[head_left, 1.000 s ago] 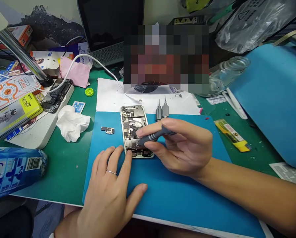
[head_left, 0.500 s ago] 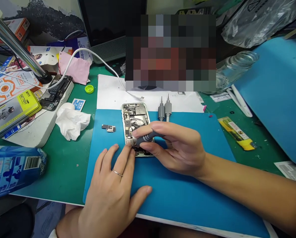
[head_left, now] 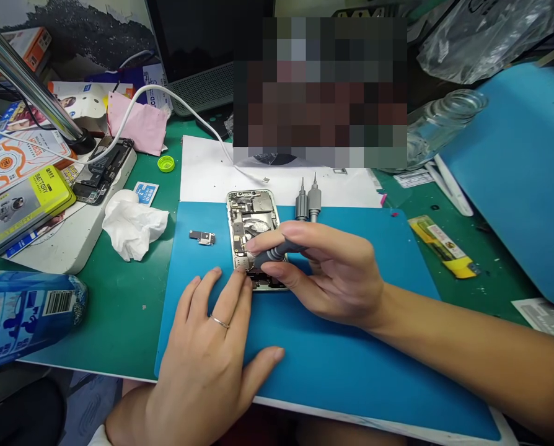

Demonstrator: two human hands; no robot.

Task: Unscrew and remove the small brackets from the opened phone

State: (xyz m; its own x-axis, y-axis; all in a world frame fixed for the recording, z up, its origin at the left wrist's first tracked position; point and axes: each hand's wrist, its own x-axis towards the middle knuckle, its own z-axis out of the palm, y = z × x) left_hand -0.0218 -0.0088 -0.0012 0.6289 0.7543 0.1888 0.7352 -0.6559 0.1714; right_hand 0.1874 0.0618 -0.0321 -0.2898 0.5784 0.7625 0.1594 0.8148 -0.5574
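Observation:
An opened phone (head_left: 253,210) with bare inner parts lies on the blue mat (head_left: 342,371). My left hand (head_left: 212,341) rests flat, fingers stretched out, with its fingertips at the phone's lower left edge. Between thumb and fingers, my right hand (head_left: 337,272) grips a grey screwdriver (head_left: 277,251) over the lower part of the phone; its tip is hidden. Left of the phone lies a small metal-and-black phone part (head_left: 202,238). Two more grey screwdrivers (head_left: 307,201) lie behind my right hand, tips pointing away.
Crumpled white tissue (head_left: 135,226), a green cap (head_left: 166,163) and another opened phone (head_left: 103,170) are at the left. A blue package (head_left: 30,319) sits near the front left. A glass jar (head_left: 444,127), white tweezers-like tools (head_left: 451,186) and a yellow packet (head_left: 444,246) are at the right.
The whole view has shifted slightly. Both hands keep nearly the same place, and the right hand still grips the screwdriver over the phone.

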